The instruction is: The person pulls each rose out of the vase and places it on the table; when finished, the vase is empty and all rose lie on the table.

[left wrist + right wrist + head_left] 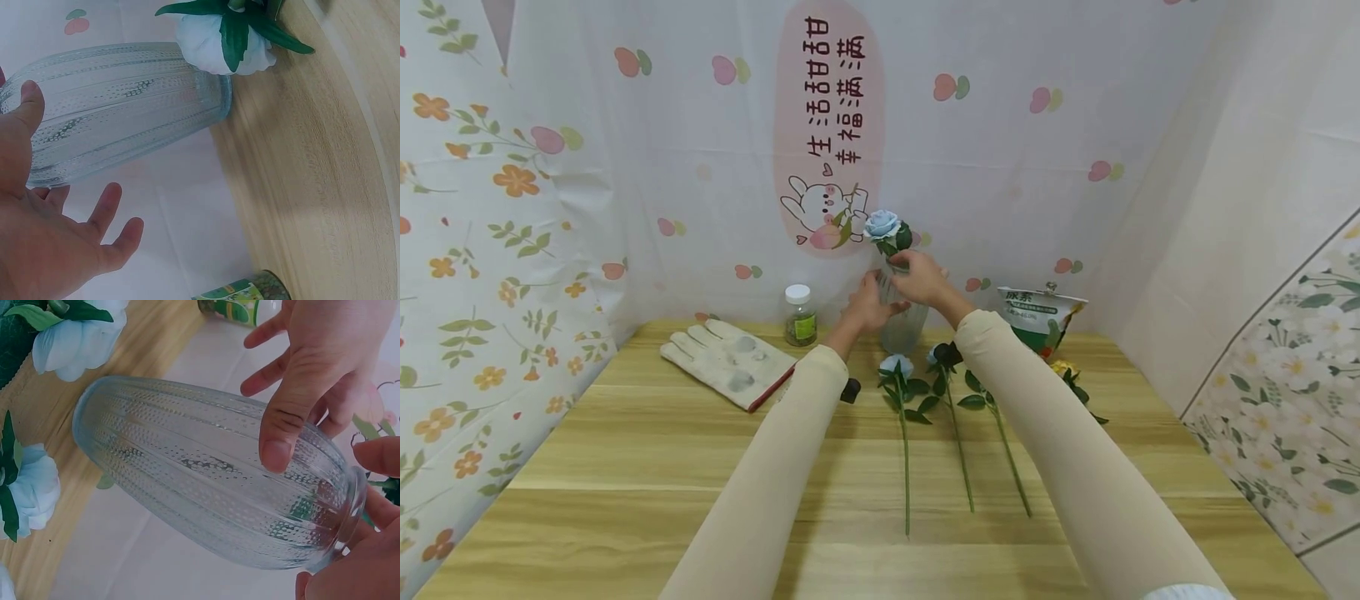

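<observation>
A clear ribbed glass vase (pixel 904 329) stands at the back of the table. My left hand (pixel 868 307) holds its upper side, the thumb on the glass and some fingers spread away from it. At the rim, my right hand (pixel 921 282) pinches the stem of a pale blue rose (pixel 882 225), whose bloom is above the vase mouth. The right wrist view shows the vase (pixel 200 469) with part of the right hand at its rim; the pinch itself is partly hidden. In front of the vase lie more blue roses (pixel 896 365) with long green stems.
To the left lie a white work glove (pixel 730 360) with red trim and a small white-capped jar (pixel 801 317). A clipped green and white pouch (pixel 1037 315) stands back right, a yellow flower (pixel 1063 368) before it. A printed curtain (pixel 715 167) hangs close behind.
</observation>
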Demonstrator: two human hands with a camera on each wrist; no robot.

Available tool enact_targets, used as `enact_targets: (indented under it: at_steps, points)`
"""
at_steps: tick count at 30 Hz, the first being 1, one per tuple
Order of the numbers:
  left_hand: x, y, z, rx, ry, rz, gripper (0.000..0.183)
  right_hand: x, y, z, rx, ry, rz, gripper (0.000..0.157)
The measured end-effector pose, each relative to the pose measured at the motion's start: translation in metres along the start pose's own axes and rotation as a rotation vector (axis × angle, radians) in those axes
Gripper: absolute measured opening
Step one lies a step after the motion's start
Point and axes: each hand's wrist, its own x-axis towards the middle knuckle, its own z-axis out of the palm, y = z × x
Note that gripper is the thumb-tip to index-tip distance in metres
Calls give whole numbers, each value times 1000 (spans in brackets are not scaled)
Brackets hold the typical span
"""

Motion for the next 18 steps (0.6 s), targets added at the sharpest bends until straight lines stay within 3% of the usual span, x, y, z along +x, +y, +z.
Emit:
enact_targets:
  at_steps: [10, 18]
  points:
    - [-1, 1, 0, 13, -4, -2, 90, 3, 8, -2, 9, -1, -29, 39]
    - [1, 1, 0, 35, 9, -10, 90, 2, 12, -3, 124, 98, -109, 26]
